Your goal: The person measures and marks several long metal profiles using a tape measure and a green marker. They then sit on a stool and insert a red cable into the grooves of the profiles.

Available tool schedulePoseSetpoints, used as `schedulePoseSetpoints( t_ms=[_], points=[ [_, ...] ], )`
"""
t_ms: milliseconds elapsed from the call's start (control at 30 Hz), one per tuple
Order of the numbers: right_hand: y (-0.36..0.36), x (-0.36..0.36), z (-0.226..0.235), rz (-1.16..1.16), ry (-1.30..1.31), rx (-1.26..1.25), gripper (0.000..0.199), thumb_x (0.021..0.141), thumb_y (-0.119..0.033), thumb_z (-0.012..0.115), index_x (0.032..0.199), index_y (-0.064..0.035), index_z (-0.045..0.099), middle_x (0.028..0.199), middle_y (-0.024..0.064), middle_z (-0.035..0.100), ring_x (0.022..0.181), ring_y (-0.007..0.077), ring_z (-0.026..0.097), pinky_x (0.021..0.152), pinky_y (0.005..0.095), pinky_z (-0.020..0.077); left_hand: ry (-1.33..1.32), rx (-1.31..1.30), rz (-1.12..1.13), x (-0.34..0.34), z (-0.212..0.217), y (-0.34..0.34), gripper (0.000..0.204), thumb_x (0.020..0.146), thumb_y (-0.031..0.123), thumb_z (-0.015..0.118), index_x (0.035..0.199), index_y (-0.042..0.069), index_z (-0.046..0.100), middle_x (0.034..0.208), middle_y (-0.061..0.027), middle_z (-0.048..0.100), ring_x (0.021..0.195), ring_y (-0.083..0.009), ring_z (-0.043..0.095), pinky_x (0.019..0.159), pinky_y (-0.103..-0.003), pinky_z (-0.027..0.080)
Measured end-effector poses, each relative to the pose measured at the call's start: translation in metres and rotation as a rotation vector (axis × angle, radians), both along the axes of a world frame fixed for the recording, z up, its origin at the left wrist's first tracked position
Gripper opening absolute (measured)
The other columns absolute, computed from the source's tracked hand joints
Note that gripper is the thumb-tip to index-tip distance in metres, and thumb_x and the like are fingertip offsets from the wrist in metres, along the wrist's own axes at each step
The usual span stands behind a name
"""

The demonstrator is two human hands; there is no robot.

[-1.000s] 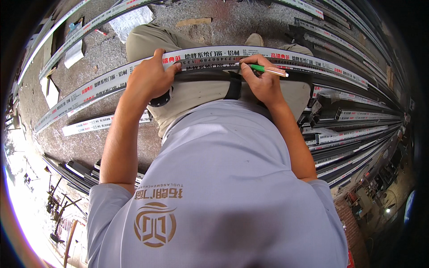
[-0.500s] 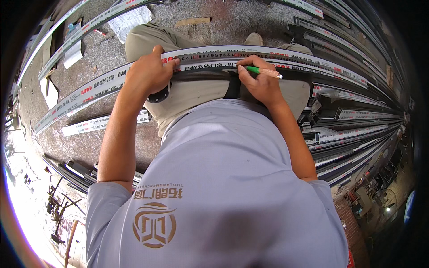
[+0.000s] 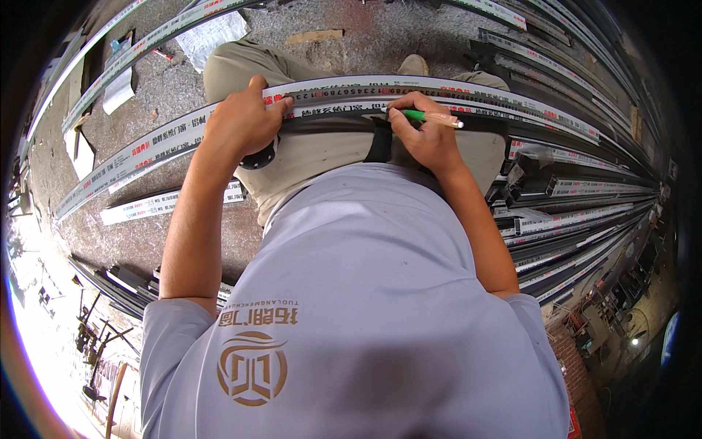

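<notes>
Nearly crosswise, the pen [image 3: 434, 118] points left along the long profile [image 3: 333, 85].

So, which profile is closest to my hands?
The long profile across your lap: your left hand is on it, and your right hand holds a pen to it. The other profiles lie apart from both hands.

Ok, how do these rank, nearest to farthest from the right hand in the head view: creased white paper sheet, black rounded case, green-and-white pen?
1. Green-and-white pen, in the right hand.
2. Black rounded case, below the left hand.
3. Creased white paper sheet, upper left.
</notes>
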State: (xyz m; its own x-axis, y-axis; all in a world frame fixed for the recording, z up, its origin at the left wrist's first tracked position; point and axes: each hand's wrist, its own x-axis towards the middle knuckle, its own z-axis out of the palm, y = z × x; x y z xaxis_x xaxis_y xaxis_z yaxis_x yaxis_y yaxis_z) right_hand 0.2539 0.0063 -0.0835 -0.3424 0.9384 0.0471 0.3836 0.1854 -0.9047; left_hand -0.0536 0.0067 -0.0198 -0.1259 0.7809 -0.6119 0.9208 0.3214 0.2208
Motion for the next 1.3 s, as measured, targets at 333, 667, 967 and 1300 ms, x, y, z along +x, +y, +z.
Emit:
schedulePoseSetpoints(
  t_ms=[333,667,967,1300],
  points=[
    [0.008,0.013,0.020,-0.210,0.141,-0.094,0.023,0.107,-0.008,0.058,0.125,0.0012,0.069,0.095,0.0091,0.076,0.086,0.0113,0.065,0.080,0.0269,0.0533,-0.072,-0.027,-0.121,-0.012,0.007,0.005,0.069,0.098,0.053,0.063,0.142,0.000,0.052,0.111,-0.0311,0.073,0.108,-0.0490,0.070,0.094,-0.055,0.054],
    [0.021,0.028,0.076,-0.277,0.185,0.319,0.025,0.108,-0.005,0.055,0.131,0.0012,0.064,0.101,0.0161,0.076,0.087,0.0190,0.069,0.082,0.0334,0.0570,-0.806,-0.201,-0.250,0.000,0.018,-0.007,0.051,0.099,0.043,0.072,0.144,0.020,0.066,0.100,-0.0115,0.077,0.081,-0.0181,0.069,0.078,-0.033,0.054],
    [0.018,0.023,0.097,-0.145,0.122,0.598,0.029,0.106,0.001,0.050,0.134,0.0038,0.058,0.095,0.0213,0.075,0.076,0.0263,0.067,0.076,0.0391,0.0571,-0.930,-0.379,-0.072,0.011,0.009,-0.020,0.051,0.103,0.050,0.066,0.124,0.005,0.072,0.091,-0.0026,0.068,0.083,-0.0106,0.061,0.073,-0.029,0.049],
    [0.024,0.018,0.091,-0.080,0.078,0.764,0.023,0.102,-0.004,0.056,0.123,0.0040,0.052,0.105,0.0254,0.073,0.087,0.0353,0.069,0.085,0.0474,0.0544,-0.947,-0.424,0.114,-0.045,0.004,-0.066,0.061,0.096,0.064,0.067,0.108,0.005,0.072,0.089,-0.0039,0.063,0.084,-0.0140,0.058,0.074,-0.031,0.046]
  ],
)
